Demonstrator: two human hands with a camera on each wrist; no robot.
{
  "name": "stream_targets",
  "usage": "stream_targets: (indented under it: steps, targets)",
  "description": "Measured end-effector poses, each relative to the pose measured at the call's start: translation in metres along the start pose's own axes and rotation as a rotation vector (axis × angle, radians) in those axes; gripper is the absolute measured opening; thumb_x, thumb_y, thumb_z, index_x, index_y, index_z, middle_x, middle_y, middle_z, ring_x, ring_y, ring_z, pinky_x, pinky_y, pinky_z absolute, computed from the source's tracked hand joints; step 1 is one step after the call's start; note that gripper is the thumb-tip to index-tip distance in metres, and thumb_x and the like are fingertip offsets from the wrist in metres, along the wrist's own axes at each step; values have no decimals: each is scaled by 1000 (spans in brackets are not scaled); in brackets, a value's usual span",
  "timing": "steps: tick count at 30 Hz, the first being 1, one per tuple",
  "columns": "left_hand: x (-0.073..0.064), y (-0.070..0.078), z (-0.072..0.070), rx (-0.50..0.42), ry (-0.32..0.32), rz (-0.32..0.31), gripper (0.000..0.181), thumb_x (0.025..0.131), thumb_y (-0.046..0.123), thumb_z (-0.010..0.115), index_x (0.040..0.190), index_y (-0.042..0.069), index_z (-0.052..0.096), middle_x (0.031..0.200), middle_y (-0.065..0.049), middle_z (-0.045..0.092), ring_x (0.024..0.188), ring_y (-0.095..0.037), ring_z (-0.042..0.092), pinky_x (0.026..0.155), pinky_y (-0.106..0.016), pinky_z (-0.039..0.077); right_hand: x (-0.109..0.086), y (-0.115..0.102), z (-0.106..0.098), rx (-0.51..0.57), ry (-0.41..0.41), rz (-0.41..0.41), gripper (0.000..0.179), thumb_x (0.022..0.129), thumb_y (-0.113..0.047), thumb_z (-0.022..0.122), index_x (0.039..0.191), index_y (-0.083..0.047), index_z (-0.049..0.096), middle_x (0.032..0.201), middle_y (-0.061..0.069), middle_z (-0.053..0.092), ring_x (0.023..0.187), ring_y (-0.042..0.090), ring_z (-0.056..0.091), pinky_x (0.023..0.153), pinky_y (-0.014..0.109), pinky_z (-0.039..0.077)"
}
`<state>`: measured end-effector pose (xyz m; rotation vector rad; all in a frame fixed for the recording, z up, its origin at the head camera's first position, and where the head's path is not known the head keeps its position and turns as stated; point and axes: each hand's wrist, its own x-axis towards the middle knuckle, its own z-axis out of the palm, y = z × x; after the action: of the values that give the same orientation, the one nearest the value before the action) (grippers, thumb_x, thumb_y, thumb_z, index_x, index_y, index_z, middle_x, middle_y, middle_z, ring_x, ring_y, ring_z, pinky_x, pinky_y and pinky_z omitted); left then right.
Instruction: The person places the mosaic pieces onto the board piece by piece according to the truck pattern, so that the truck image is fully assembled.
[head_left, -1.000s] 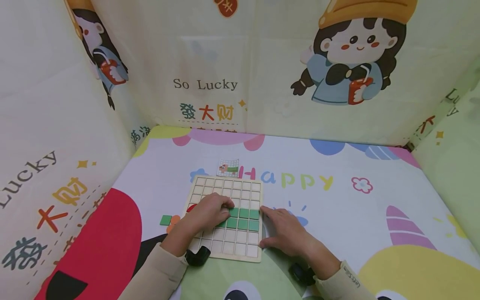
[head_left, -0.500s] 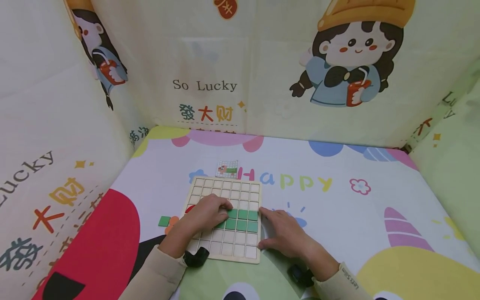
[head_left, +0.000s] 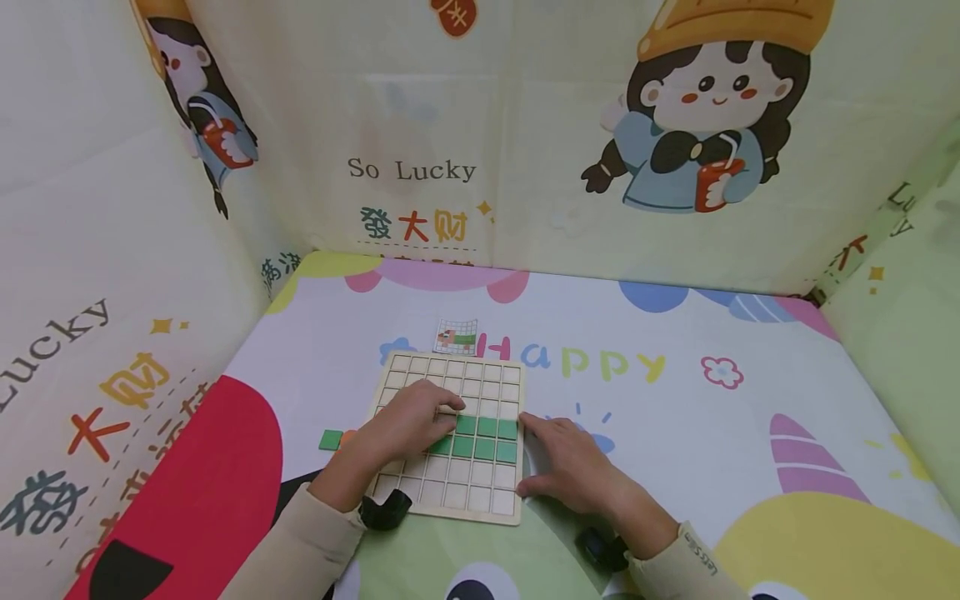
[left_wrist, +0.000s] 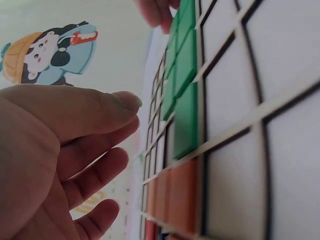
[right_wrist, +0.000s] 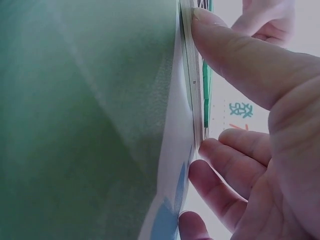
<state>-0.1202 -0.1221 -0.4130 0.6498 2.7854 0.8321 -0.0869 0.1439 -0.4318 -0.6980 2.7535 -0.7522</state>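
Observation:
A wooden grid board (head_left: 471, 498) lies on the table before me, with green square tiles (head_left: 486, 450) filling cells in two rows. My left hand (head_left: 415, 419) hovers over the board's left half, thumb and fingers loosely bent and nothing between them in the left wrist view. Below that hand, orange tiles (left_wrist: 172, 200) adjoin the green ones, and a bit of red tile (left_wrist: 150, 230) shows at the lower edge. Spread along the board's right edge, my right hand (head_left: 566, 458) touches it with thumb and fingertips; the right wrist view shows the thumb (right_wrist: 225, 45) against the edge.
Behind the board lies a small pattern card (head_left: 456, 337) printed with a coloured grid picture. Left of the board are a loose green tile (head_left: 330, 440) and an orange piece (head_left: 347, 437), partly behind my left forearm. Printed cloth walls (head_left: 540, 217) enclose the table.
My left hand has lifted slightly and its wrist has shifted left, covering the red piece and more of the loose orange pieces. The right hand and the board stay put.

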Motion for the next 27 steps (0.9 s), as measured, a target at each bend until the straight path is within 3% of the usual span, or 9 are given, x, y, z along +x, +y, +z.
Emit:
stream_targets:
  steps: [8,14,20,23,27]
  targets:
    - [-6,-4,-15,38,62,-1,24,92,10,71,116,9,74,115,-3,68,119,-29,55,98,-47,46,-1,0,-1,14,-2,6,91,74,-36,89,147,-3,46,138,15,57,123,35,49,98,58,39]
    - [-19,-15,-27,60,124,-20,26,89,9,74,115,5,73,112,-6,68,115,-31,56,96,-49,47,0,0,-1,19,-10,7,91,74,-36,89,147,-3,46,138,14,56,124,35,49,100,57,39]
    - [-39,-26,-38,74,128,-120,30,89,13,76,118,6,72,116,-11,65,116,-33,54,93,-48,51,0,-1,-1,18,-10,1,90,74,-34,89,147,-2,46,138,14,57,124,35,49,100,57,39]
    - [-47,-32,-41,47,126,-192,35,87,14,77,121,6,71,123,-16,61,119,-35,52,89,-47,54,1,-1,-1,16,-9,-2,90,74,-35,89,147,-2,46,139,14,57,123,35,49,99,58,39]
    - [-57,-39,-43,11,140,-242,39,86,13,78,124,6,69,128,-19,58,120,-38,50,82,-46,57,1,0,0,16,-8,-5,91,73,-35,89,147,-2,46,139,14,56,123,35,50,99,58,39]
